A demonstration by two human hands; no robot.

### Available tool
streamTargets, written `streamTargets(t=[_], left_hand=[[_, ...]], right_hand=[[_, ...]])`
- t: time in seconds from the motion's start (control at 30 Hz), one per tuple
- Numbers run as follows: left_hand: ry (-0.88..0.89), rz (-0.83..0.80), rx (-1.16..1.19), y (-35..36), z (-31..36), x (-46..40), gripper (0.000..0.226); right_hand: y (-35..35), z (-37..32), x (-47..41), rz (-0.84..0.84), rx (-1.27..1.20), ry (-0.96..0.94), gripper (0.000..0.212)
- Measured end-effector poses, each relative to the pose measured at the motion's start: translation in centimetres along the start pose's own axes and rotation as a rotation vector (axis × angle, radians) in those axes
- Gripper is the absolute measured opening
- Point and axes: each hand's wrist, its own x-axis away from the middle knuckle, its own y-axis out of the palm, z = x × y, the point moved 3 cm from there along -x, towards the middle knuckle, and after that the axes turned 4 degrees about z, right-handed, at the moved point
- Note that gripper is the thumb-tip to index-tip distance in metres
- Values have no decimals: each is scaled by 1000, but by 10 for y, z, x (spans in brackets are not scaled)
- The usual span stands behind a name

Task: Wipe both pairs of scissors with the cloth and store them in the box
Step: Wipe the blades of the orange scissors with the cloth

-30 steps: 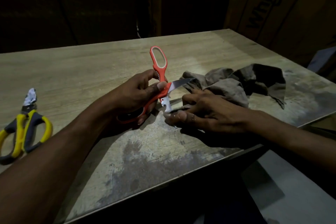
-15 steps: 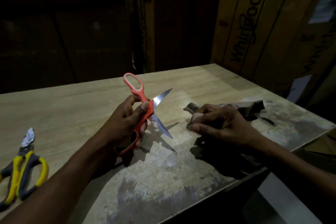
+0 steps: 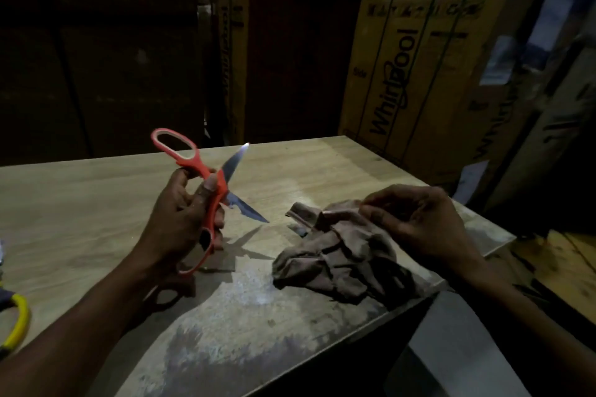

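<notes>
My left hand [image 3: 180, 219] grips the orange-handled scissors [image 3: 211, 193] by the handles and holds them upright above the table, blades spread apart and pointing right. A crumpled brown cloth [image 3: 338, 255] lies on the table to the right of the scissors. My right hand [image 3: 419, 222] pinches the cloth's upper edge with curled fingers. Only a yellow handle of the second scissors [image 3: 17, 322] shows at the left edge of the frame. No storage box is identifiable on the table.
The wooden table [image 3: 96, 190] has a worn, stained front part and its right edge runs close to my right wrist. Tall cardboard appliance cartons [image 3: 419, 58] stand behind the table at the right. The background is dark.
My left hand has lifted the orange scissors off the cloth with the blades spread open. My right hand has moved from the blade to the cloth and taken hold of it. The view has tilted upward.
</notes>
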Motion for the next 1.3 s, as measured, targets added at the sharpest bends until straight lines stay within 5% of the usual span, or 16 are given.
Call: streamTargets(t=[0.27, 0.37, 0.57, 0.67, 0.8, 0.87, 0.93, 1.3], left_hand=[[-29, 22, 36, 8, -4, 6, 39], [-54, 7, 46, 10, -4, 9, 48], [-41, -5, 23, 13, -4, 10, 56], [-52, -6, 19, 11, -4, 10, 69], [-70, -8, 46, 7, -7, 4, 48], [-83, -24, 60, 5, -9, 2, 41], [-97, -32, 72, 3, -9, 0, 39], [-146, -76, 41, -17, 0, -8, 36]], right_hand=[[-31, 100, 0, 72, 60, 756, 47], [-34, 130, -12, 171, -67, 888, 70], [-24, 141, -58, 166, 33, 942, 58], [-15, 152, -78, 62, 218, 872, 33], [-18, 112, -91, 464, 210, 491, 34], [-17, 79, -92, 535, 206, 247, 28], [-13, 58, -94, 495, 186, 69, 25], [83, -10, -73, 21, -276, -91, 8]])
